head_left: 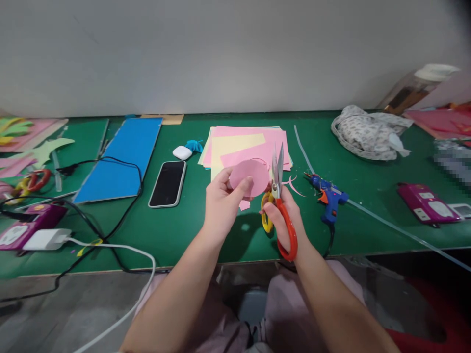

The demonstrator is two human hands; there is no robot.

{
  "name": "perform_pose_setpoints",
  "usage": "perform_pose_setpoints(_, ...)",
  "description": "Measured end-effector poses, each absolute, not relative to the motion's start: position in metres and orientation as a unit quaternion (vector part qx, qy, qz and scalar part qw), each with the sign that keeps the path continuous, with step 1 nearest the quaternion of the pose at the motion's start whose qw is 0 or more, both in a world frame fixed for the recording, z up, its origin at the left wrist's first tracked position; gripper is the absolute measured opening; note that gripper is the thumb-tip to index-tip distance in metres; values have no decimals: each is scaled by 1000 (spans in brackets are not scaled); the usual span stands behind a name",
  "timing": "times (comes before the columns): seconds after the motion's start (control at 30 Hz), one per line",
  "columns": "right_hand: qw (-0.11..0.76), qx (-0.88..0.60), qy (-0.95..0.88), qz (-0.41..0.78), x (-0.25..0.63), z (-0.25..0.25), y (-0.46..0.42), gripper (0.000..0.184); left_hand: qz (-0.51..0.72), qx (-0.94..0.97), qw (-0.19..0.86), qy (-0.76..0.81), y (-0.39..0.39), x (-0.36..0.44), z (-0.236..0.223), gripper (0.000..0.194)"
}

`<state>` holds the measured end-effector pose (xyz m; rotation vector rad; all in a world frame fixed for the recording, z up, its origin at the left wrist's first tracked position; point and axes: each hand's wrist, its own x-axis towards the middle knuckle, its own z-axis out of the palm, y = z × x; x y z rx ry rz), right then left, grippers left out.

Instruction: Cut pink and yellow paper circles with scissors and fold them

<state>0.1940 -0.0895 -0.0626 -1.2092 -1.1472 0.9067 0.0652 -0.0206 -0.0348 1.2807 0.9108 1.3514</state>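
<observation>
My left hand [222, 203] pinches a round piece of pink paper [250, 177] between thumb and fingers, held above the green table [184, 230]. My right hand [285, 215] grips scissors [281, 206] with one orange and one yellow handle. Their blades point up and away, slightly apart, at the right edge of the pink piece. Thin pink paper trimmings [292, 184] lie on the table just right of the blades. A stack of pink and yellow paper sheets [243, 144] lies behind the hands.
A phone [168, 183], white earbud case [182, 152] and blue sheet [123, 157] lie left. A blue glue gun [329, 196] and long glue stick lie right, with a cloth bag [368, 132] and purple power strip [423, 203]. Cables and charger [46, 239] sit far left.
</observation>
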Motion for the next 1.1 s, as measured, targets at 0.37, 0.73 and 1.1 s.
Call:
perform_pose_setpoints(0.37, 660, -427, -402, 469, 198, -63, -86, 29, 531, 709, 350, 304, -18, 52, -40, 26)
perform_pose_setpoints(0.73, 687, -479, -374, 397, 205, -61, -81, 46, 466, 706, 438, 304, -18, 60, -42, 32)
perform_pose_setpoints(1.1, 676, -544, -422, 263, 206, -61, -81, 44, 346, 616, 646, 290, -15, 55, -32, 69)
